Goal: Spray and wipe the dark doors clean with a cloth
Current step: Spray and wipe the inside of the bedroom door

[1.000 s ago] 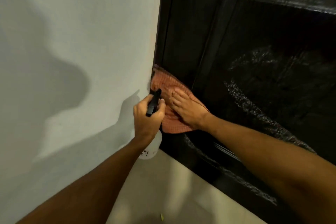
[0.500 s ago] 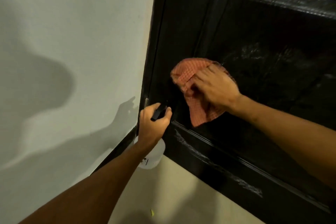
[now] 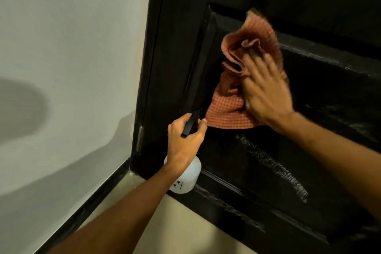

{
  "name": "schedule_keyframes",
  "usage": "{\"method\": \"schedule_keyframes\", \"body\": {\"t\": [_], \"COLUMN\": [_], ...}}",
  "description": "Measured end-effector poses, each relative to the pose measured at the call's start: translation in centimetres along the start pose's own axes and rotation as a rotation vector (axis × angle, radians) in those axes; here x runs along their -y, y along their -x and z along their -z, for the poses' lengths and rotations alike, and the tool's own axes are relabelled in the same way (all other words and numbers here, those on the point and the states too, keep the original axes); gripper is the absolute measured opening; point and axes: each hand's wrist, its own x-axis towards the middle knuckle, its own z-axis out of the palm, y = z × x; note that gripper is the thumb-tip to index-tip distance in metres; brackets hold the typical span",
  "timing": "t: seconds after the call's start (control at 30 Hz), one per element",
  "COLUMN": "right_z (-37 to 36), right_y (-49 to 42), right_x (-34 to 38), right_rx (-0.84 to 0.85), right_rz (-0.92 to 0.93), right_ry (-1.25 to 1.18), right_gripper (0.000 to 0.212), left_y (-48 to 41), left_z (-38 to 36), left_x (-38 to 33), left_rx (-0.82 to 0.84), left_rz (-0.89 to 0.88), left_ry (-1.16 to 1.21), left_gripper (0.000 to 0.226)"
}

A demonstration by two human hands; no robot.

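Head view: right hand [image 3: 266, 93] presses the cloth [image 3: 231, 109] onto the dark door [image 3: 321, 97], fingers laid out roughly straight on top of it, motion-blurred, so a pinch can't be ruled out

Cloth: orange-red check, long axis roughly up-down on the door face. Bunched folds at the top, flatter hem at the bottom running near level. It sits in the upper-left corner of the raised panel

Left hand [image 3: 185, 142] is wrapped round the neck of the spray bottle [image 3: 185, 179]. Black spray head [image 3: 190, 123] pokes up out of the fist, angled up and right toward the door; white body hangs below the wrist, axis near vertical with a slight tilt

Edges/room:
- moulded panel edge just left of the cloth, top edge of the panel just above it
- panel face runs open to the right and downward
- wet streak [image 3: 272, 167] slants down-right across the lower panel, below the right forearm

In the way: left fist and spray head sit just below the cloth's lower-left corner, touching or a hair apart, can't tell which

Around: door frame [image 3: 153, 64] left of the door, then pale wall [image 3: 72, 37] with soft shadows, black skirting [image 3: 92, 198] along its foot, pale floor [image 3: 181, 225] below
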Motion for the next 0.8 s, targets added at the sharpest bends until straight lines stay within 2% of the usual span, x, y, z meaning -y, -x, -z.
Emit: {"method": "schedule_keyframes", "body": {"t": [0.03,0.1,0.17,0.2,0.27,0.37,0.4,0.47,0.53,0.6,0.67,0.73,0.8], "right_z": [-0.2,-1.6,-1.8,-1.3,0.1,1.4,1.5,1.0,0.2,0.4,0.9,1.4,1.1], "right_y": [0.8,3.6,5.7,5.7,4.9,4.5,5.1,7.6,10.7,12.0,12.5,13.2,15.5], "right_x": [1.0,3.6,4.3,3.1,-0.4,-5.0,-5.3,-4.6,-3.9,-5.3,-7.5,-9.1,-9.0], "right_rx": [-0.015,0.089,0.278,0.3,0.285,0.126,0.09,0.124,0.237,0.287,0.283,0.249,0.229], "right_rz": [0.035,0.224,0.448,0.482,0.358,0.013,-0.025,0.061,0.231,0.274,0.146,-0.064,-0.165], "right_ry": [0.008,-0.044,-0.038,-0.036,-0.065,-0.064,-0.07,-0.075,-0.098,-0.067,-0.041,-0.033,-0.064], "right_gripper": [0.055,0.065,0.058,0.051,0.048,0.045,0.05,0.063,0.063,0.059,0.054,0.052,0.065], "left_y": [0.0,0.2,0.7,0.9,1.4,2.2,2.4,2.9,3.3,3.6,3.9,4.1,4.4], "left_z": [-0.4,-1.2,-1.5,-1.6,-1.8,-2.3,-2.4,-2.9,-3.5,-4.5,-5.7,-6.9,-8.2], "left_x": [-0.5,-1.9,-3.3,-3.8,-4.3,-4.7,-4.7,-4.7,-4.5,-4.8,-5.1,-5.4,-5.7], "left_rx": [0.0,0.004,0.012,0.015,0.023,0.03,0.031,0.044,0.066,0.1,0.133,0.165,0.189], "left_rz": [-0.007,-0.016,-0.019,-0.022,-0.014,0.016,0.034,0.067,0.099,0.106,0.082,0.059,0.052], "left_ry": [0.002,0.0,-0.014,-0.021,-0.042,-0.064,-0.071,-0.091,-0.095,-0.085,-0.091,-0.092,-0.077], "left_gripper": [0.023,0.023,0.02,0.019,0.019,0.022,0.023,0.025,0.025,0.026,0.025,0.023,0.022]}}
